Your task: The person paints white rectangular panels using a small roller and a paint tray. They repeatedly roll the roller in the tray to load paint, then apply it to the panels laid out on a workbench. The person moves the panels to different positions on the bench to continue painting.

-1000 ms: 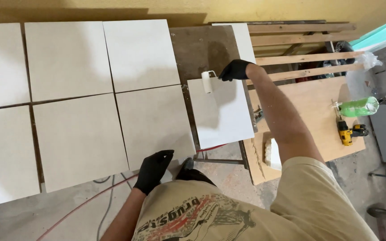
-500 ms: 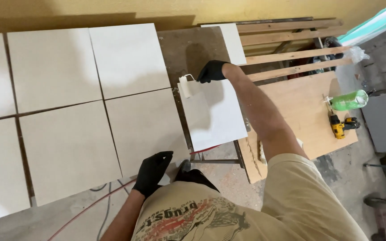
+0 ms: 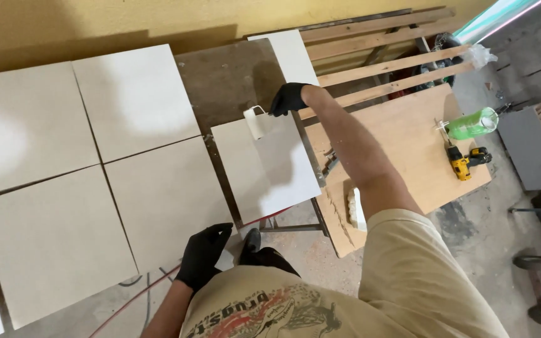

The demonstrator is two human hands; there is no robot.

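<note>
My right hand (image 3: 288,98), in a black glove, grips the handle of a small white paint roller (image 3: 255,122). The roller head rests on the far left corner of a pale square panel (image 3: 264,166) lying on a dark worktable (image 3: 230,78). My left hand (image 3: 203,255), also in a black glove, hangs low by my waist with fingers curled loosely, near the corner of a large pale panel (image 3: 167,200). It holds nothing that I can see.
Several large pale panels (image 3: 26,125) lie side by side to the left. A plywood sheet (image 3: 402,150) at right carries a green bottle (image 3: 471,123) and a yellow drill (image 3: 464,161). Wooden slats (image 3: 377,44) lie beyond. A red cable (image 3: 126,303) runs along the floor.
My right hand has carried the roller leftward along the small panel's far edge to its left corner. My left hand has stayed near my waist.
</note>
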